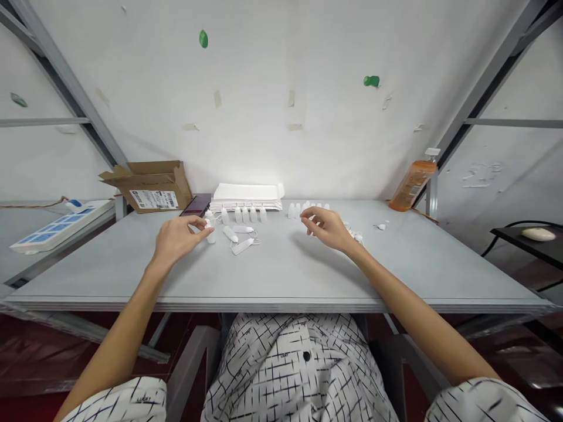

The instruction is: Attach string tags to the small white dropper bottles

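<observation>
My left hand (178,239) pinches a small white dropper bottle (212,235) between thumb and fingertips, at the left end of a group of similar bottles. Several capped dropper bottles (245,215) stand in a row just right of it. In front of that row, some more dropper bottles (243,246) lie on their sides with looped caps. My right hand (326,227) hovers over the table with fingers loosely curled and apart, and nothing shows in it. Behind its fingertips stands another row of small bottles (298,210). Small white caps (357,237) lie partly hidden behind the right wrist.
A stack of white paper (248,191) lies against the wall, with a dark phone (196,205) beside it. An opened cardboard box (158,186) stands back left. An orange liquid bottle (413,184) leans at back right. A power strip (61,225) lies far left.
</observation>
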A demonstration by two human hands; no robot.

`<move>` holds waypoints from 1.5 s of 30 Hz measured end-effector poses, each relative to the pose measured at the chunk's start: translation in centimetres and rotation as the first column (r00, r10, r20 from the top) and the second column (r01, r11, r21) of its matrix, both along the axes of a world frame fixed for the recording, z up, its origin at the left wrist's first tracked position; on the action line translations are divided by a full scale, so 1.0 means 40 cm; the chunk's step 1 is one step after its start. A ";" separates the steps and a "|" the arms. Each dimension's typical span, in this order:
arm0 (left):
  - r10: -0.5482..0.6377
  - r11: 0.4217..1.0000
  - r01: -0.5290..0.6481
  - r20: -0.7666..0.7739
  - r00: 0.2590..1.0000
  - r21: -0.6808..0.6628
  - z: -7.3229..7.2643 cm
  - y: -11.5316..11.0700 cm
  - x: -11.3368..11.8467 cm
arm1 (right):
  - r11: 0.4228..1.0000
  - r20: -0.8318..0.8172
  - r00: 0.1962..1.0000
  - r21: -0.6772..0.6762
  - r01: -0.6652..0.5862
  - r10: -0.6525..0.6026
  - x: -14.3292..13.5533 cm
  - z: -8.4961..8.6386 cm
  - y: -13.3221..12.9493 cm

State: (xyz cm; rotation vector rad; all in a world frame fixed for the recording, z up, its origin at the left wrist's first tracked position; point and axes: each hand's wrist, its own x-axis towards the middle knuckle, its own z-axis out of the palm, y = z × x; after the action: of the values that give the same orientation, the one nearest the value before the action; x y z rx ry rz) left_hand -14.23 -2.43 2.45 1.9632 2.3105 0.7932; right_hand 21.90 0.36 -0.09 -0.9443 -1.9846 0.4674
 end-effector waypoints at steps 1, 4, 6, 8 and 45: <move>-0.005 1.000 0.005 -0.009 1.000 0.004 -0.005 0.002 -0.001 | 1.000 0.005 1.000 0.005 0.001 -0.001 0.000 0.000 0.001; -0.020 1.000 0.020 -0.017 1.000 0.008 -0.016 0.006 -0.004 | 1.000 0.021 1.000 0.015 0.003 -0.004 0.001 0.000 0.003; -0.024 1.000 0.024 -0.016 1.000 0.002 -0.019 0.009 -0.007 | 1.000 0.032 0.999 0.020 0.007 -0.008 0.002 0.000 0.003; -0.025 1.000 0.025 -0.023 0.999 -0.005 -0.018 0.010 -0.010 | 1.000 0.040 0.999 0.023 0.011 -0.012 0.003 -0.001 0.002; -0.437 0.866 0.467 -0.184 0.880 0.178 0.007 0.156 0.446 | 0.978 0.307 0.932 0.135 0.157 -0.192 0.024 -0.007 0.030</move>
State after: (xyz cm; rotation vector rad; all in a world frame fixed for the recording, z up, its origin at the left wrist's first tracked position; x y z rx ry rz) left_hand 3.62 3.82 2.73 2.5885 1.7466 0.9129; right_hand 22.87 1.56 -0.35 -1.1734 -2.1614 0.1075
